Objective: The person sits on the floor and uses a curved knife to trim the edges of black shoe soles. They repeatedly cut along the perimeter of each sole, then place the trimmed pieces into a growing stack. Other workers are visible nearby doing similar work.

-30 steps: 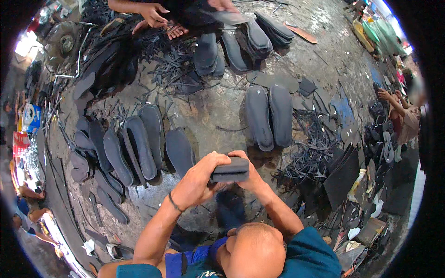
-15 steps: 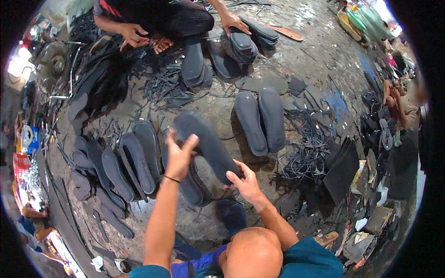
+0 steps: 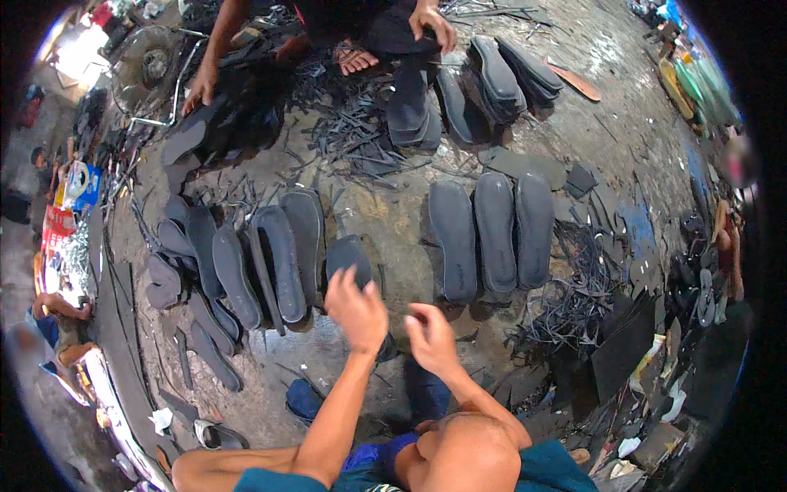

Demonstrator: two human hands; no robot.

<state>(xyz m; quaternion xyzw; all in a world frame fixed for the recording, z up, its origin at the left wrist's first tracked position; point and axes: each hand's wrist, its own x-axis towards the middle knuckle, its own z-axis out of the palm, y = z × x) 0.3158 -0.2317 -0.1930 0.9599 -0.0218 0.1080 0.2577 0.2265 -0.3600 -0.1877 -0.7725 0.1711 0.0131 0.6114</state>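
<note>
My left hand [image 3: 358, 312] has its fingers apart, with nothing held. Its fingertips overlap the near part of a dark grey shoe sole [image 3: 348, 252] on the floor; whether they touch it I cannot tell. My right hand [image 3: 434, 340] is empty too, its fingers loosely bent and the thumb apart. Beyond it three dark soles lie side by side, toes away from me: a left one [image 3: 452, 242], a middle one [image 3: 495, 234] and a right one [image 3: 534, 231]. Left of my left hand stands a row of several more soles [image 3: 279, 262].
Across from me a person's hand [image 3: 433, 26] rests by stacked soles [image 3: 496, 78]; their other hand [image 3: 199, 86] reaches toward dark sheet material. Rubber strip scraps [image 3: 574, 283] lie at the right, more scraps [image 3: 352, 127] ahead. A wheel [image 3: 147, 66] with a metal frame stands far left.
The sole that both my hands held now lies left of the other two on the floor. My hands have let go and drawn apart from it. The other person's left-side hand has reached outward.
</note>
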